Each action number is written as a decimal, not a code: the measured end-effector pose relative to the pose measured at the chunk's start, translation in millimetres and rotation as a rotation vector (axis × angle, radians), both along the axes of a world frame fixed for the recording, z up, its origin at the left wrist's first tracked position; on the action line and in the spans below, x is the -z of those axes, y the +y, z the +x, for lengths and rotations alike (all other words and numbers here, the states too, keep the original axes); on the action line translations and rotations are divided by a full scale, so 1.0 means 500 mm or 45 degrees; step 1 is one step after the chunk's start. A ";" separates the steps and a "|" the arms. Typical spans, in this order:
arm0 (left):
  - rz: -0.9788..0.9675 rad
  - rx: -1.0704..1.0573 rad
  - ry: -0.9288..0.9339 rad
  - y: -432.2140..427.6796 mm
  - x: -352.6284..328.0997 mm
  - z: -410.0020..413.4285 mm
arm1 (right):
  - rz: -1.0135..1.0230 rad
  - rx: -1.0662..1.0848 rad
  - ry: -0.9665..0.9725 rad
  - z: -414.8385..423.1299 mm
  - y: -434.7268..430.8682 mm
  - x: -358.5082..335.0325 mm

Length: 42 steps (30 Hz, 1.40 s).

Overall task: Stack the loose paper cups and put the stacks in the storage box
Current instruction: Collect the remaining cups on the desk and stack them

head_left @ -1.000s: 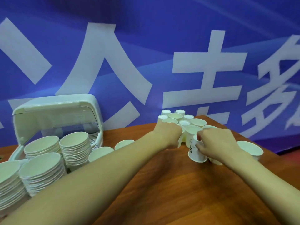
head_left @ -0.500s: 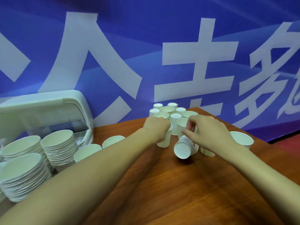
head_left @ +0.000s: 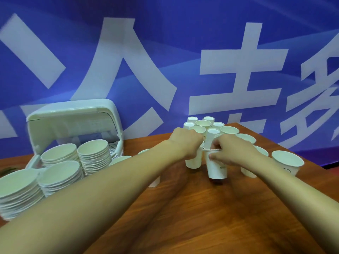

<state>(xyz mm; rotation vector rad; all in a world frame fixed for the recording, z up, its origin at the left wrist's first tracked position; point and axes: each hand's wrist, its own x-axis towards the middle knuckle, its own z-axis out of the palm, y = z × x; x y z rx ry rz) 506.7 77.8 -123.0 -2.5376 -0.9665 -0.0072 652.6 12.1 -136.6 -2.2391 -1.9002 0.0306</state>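
Several loose white paper cups (head_left: 203, 125) stand bunched at the far edge of the brown table (head_left: 211, 217). My left hand (head_left: 185, 143) grips the top of one upright cup (head_left: 193, 162). My right hand (head_left: 233, 153) pinches the rim of another white cup (head_left: 216, 169), upright just above the table, right beside the left one. The white storage box (head_left: 73, 114) stands open at the far left.
Stacks of white paper bowls (head_left: 93, 156) fill the box's tray and the table's left side (head_left: 20, 195). More loose cups stand to the right (head_left: 286, 162) and behind my left forearm (head_left: 119, 160). A blue banner forms the backdrop.
My right hand turned its cup from lying tilted with the mouth toward me to upright, and brought it next to the cup in my left hand. The view shifted down slightly.
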 end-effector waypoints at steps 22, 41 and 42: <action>0.245 -0.202 -0.465 -0.041 -0.155 -0.361 | 0.679 -0.464 0.318 -0.241 0.032 -0.062; -0.039 -0.290 -0.105 -0.098 -0.018 -0.383 | 0.240 -0.632 0.004 -0.288 0.049 0.008; -0.071 -0.301 -0.095 -0.100 -0.011 -0.380 | 0.234 -0.630 -0.011 -0.288 0.052 0.013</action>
